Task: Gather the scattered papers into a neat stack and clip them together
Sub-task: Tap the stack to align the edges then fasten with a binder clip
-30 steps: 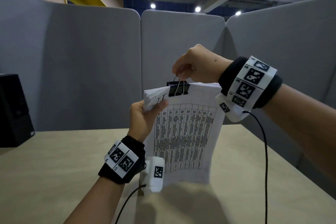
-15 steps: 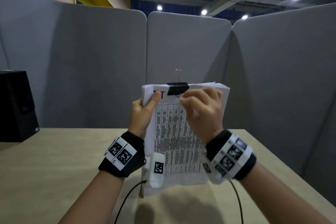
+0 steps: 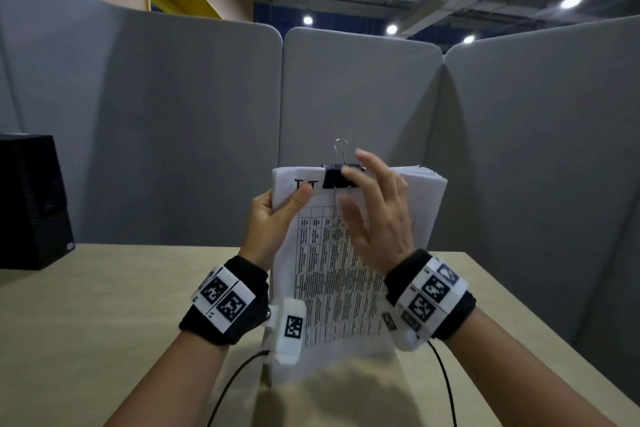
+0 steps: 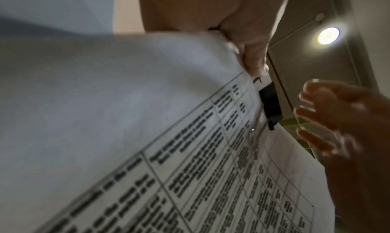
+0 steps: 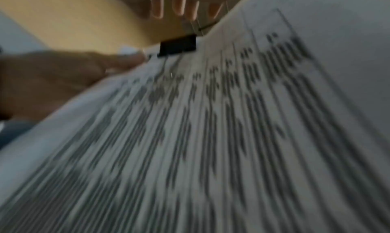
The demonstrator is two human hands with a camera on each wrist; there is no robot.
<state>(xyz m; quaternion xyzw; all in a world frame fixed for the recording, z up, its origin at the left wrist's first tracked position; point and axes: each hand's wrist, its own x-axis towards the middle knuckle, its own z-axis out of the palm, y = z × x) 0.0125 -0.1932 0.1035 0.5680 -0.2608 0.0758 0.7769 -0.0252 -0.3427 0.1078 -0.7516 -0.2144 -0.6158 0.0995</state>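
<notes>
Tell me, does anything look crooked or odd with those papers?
Slightly. The clip bites the stack's top edge, but one wire handle lies folded down on the front page while the other sticks up. At the top right the sheets fan apart.

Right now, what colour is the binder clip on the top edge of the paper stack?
Black body with silver wire handles: the binder clip shows best in the head view.

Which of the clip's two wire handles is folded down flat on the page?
The front handle, lying over the printed table below the binder clip; the rear handle stands upright.
</notes>
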